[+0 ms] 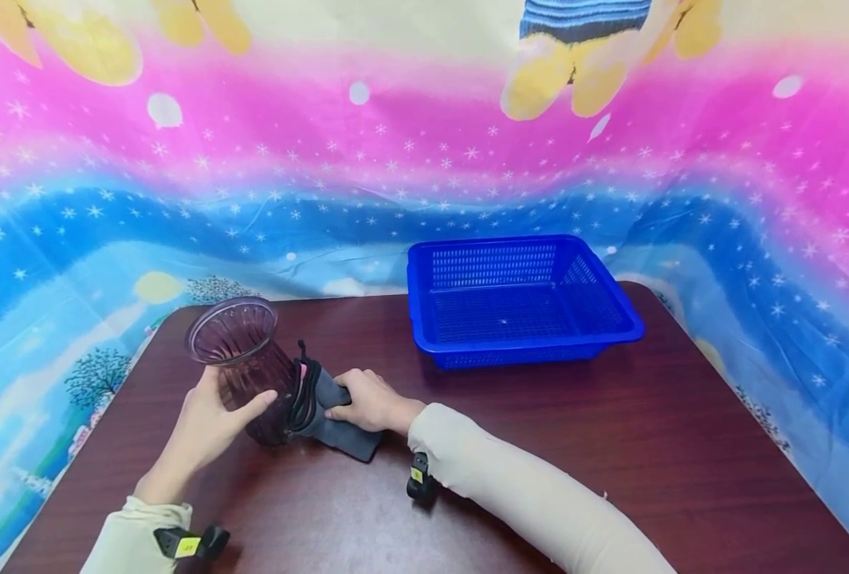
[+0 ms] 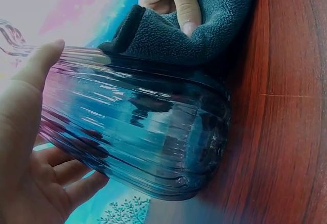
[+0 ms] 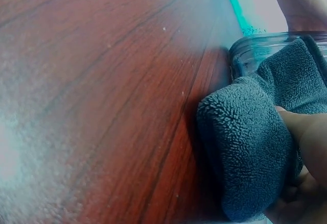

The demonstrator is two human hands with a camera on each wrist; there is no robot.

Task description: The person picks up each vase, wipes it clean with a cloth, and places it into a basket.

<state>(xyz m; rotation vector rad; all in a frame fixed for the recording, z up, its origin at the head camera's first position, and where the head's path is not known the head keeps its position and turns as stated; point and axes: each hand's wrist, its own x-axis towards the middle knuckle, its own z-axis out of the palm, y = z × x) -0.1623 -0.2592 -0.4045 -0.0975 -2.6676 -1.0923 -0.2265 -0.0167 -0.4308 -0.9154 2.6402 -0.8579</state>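
A purple-tinted ribbed glass vase (image 1: 241,339) with a flared rim stands slightly tilted at the left of the table. My left hand (image 1: 212,422) holds it, thumb on the near side and fingers round the far side, as the left wrist view also shows of the vase (image 2: 133,127). In my right hand (image 1: 374,401) is a bunched dark grey towel (image 1: 345,434), pinched under the thumb. The towel (image 3: 245,137) lies against the vase's right side, low down. Part of the right hand's fingers is hidden by the cloth.
A blue plastic basket (image 1: 528,351) with slotted walls sits at the back right of the brown wooden table (image 1: 539,422). A printed cloth backdrop (image 1: 367,191) hangs behind the table and along its sides.
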